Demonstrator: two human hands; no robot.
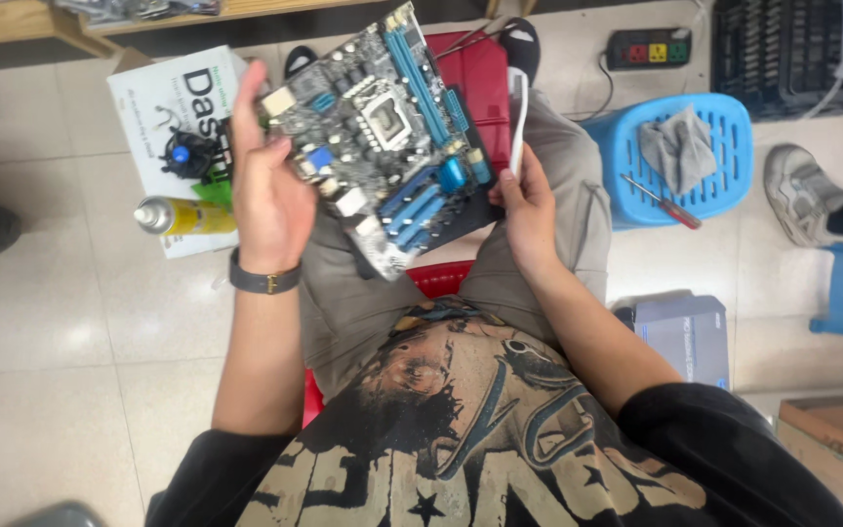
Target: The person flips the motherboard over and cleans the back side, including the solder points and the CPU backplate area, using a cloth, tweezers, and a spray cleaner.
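Observation:
A dark computer motherboard (392,137) with blue slots and a square socket is held tilted above my lap. My left hand (267,185) grips its left edge, thumb on the near side, fingers up along the rim. My right hand (527,205) sits at the board's right lower corner and holds a thin white brush-like tool (520,117) that points upward along the board's right side. A dark band (265,283) is on my left wrist.
A white box (163,107) on the floor to the left carries a small cooler fan (187,156) and a yellow spray can (182,217). A blue stool (680,156) with a grey cloth and a red-handled screwdriver (663,203) stands to the right. Behind are a power strip (648,47), another person's shoe (807,190) and a grey box (685,337).

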